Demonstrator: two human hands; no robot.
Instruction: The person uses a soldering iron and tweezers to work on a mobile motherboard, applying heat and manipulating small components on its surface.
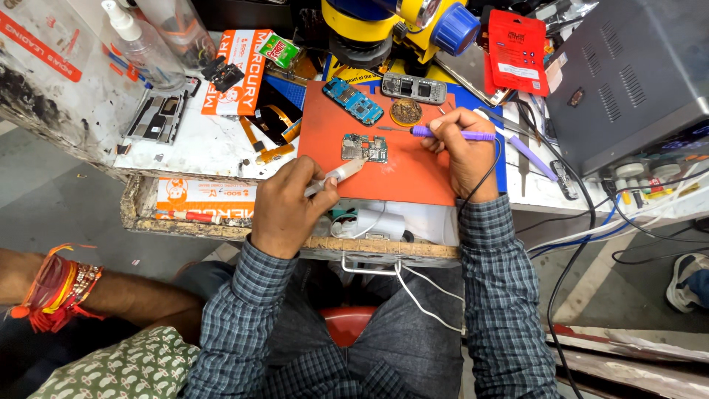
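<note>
A small green circuit board (364,148) lies in the middle of an orange work mat (402,177). My left hand (286,207) grips a white syringe-like applicator (338,176) whose tip points at the board's lower edge. My right hand (465,148) holds a purple-handled soldering iron (452,134), its tip aimed left toward the board's upper right. A blue phone board (353,100), a grey phone frame (413,89) and a round brass tip cleaner (405,112) sit at the mat's far edge.
A yellow-and-blue microscope (391,22) stands behind the mat, a grey power unit (628,74) at right with several cables. A spray bottle (140,44), phone parts and orange boxes lie left. An open drawer (295,222) sits below. Another person's arm (81,292) with bracelets reaches in at lower left.
</note>
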